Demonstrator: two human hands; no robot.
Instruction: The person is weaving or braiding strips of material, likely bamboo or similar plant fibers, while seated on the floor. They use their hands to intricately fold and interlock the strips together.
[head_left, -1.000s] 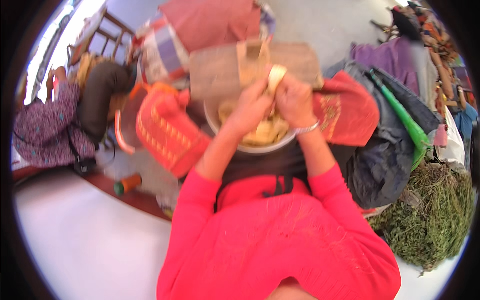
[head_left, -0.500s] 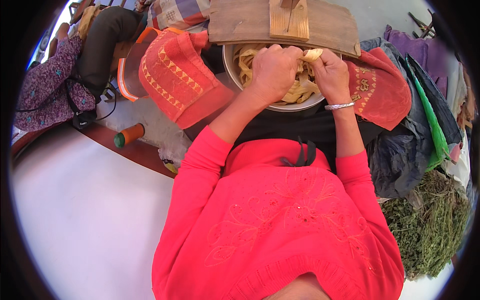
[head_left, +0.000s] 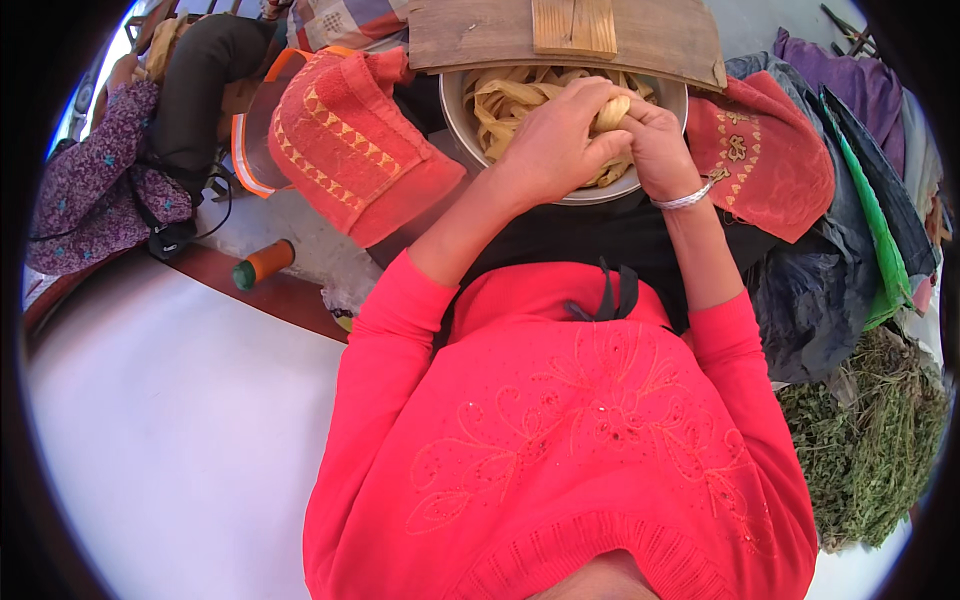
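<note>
Pale yellow flat strips [head_left: 505,100] lie heaped in a round metal basin [head_left: 462,130] on my lap. Above it, my right hand [head_left: 662,150] is closed around a small coiled bundle of the strips [head_left: 612,113]. My left hand [head_left: 555,150] presses against the bundle's left side, its thumb bent toward it and its other fingers partly hidden behind. A wooden board [head_left: 470,40] covers the basin's far rim. A lighter block with a thin upright metal spike [head_left: 573,22] is fixed to this board.
Red patterned cloths [head_left: 350,150] flank the basin. At left sit an orange thread spool [head_left: 265,264] and another person in a purple patterned sleeve [head_left: 105,150]. Dark plastic bags [head_left: 805,300] and a heap of dried green plants [head_left: 870,440] are at right.
My left hand has turned and come down against the bundle, its thumb now showing. The right hand has tilted inward, bringing both hands together. The view has shifted slightly.
</note>
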